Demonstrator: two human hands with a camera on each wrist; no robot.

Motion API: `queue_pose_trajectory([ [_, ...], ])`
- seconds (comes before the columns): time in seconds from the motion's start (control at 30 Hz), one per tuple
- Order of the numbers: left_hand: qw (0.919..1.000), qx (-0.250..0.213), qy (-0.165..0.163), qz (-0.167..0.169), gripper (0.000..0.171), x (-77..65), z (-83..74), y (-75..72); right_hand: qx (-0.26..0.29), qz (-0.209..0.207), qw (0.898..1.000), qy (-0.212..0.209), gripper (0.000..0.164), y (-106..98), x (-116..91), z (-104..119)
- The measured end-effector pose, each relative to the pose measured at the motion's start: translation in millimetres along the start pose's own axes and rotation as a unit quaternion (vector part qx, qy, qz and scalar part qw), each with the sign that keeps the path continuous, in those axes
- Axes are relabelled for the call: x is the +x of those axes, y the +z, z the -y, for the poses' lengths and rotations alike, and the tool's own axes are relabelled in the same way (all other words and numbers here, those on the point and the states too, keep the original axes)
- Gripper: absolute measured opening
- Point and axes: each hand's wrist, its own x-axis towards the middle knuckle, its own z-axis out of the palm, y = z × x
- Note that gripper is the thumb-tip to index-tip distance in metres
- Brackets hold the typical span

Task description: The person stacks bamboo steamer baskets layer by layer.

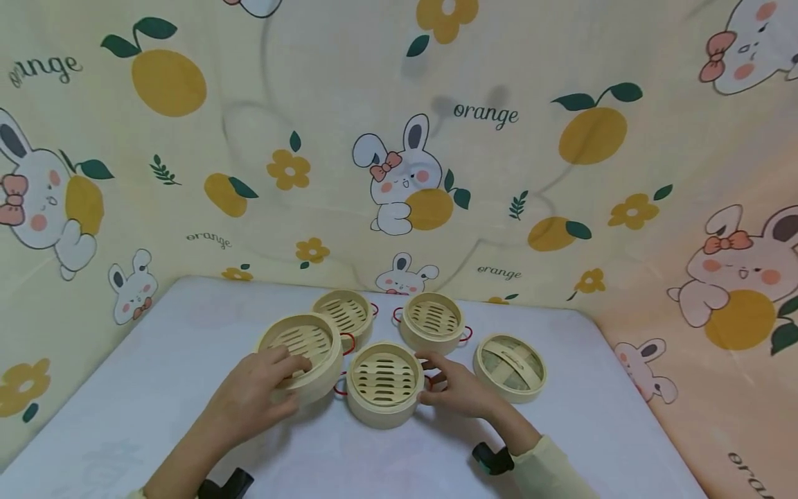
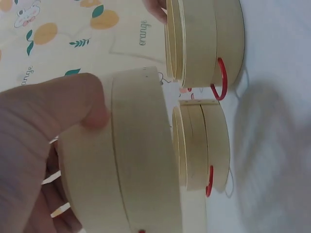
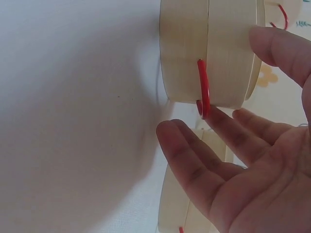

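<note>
My left hand (image 1: 263,388) grips the rim of a small bamboo steamer basket (image 1: 321,384) at the left, fingers over its slatted inside. In the left wrist view the thumb (image 2: 92,104) presses on its pale wall, and the basket is held above the table. Beside it, at the front middle, sits another steamer basket (image 1: 384,416) with red loop handles. My right hand (image 1: 464,388) is at that basket's right side; in the right wrist view its thumb (image 3: 267,43) is at the rim and the other fingers spread loosely by the red handle (image 3: 204,90).
Behind stand two more steamer baskets, one at back left (image 1: 344,305) and one at back right (image 1: 430,343). A woven steamer lid (image 1: 510,395) with a strap handle lies to the right. The white table (image 1: 156,416) meets a printed cloth backdrop (image 1: 337,83).
</note>
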Motion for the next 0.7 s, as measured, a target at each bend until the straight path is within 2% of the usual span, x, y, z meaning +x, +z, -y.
queue_pose_trajectory([
  [0.23, 0.9991, -0.001, 0.03, -0.03, 0.04, 7.6, -3.1, 8.2, -0.005, 0.001, 1.0, 0.0, 0.071, -1, 0, -2],
  [0.7, 0.9985, -0.034, 0.039, -0.019, 0.038, 26.1, -19.4, 17.5, 0.005, 0.0, 1.0, -0.003, 0.07, -2, -2, 2],
])
